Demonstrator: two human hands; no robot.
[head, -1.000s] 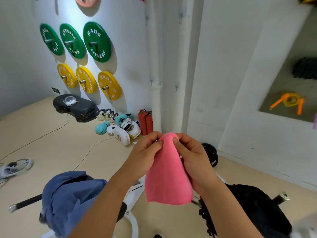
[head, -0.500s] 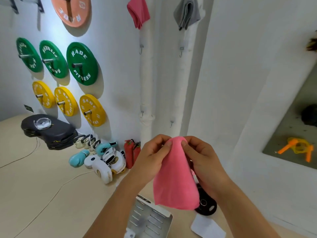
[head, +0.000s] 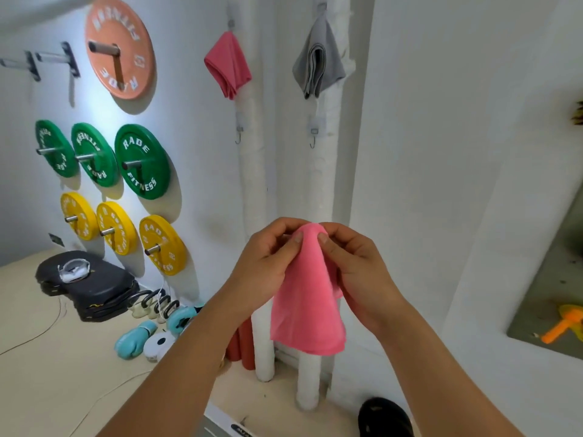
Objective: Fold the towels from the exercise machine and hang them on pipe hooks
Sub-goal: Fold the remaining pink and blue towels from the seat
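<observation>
Head view showed the left hand and right hand pinching the top fold of a soft pink towel, which draped limply between them. Beyond, two white wrapped pipes carried metal hooks, a folded pink towel and a grey towel hanging higher.

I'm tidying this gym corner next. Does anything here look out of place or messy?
Mostly the floor by the wall: boxing gloves lie loose below the yellow plates, with thin cables trailing across the floor. The hung pink towel and grey towel look neatly folded.
</observation>
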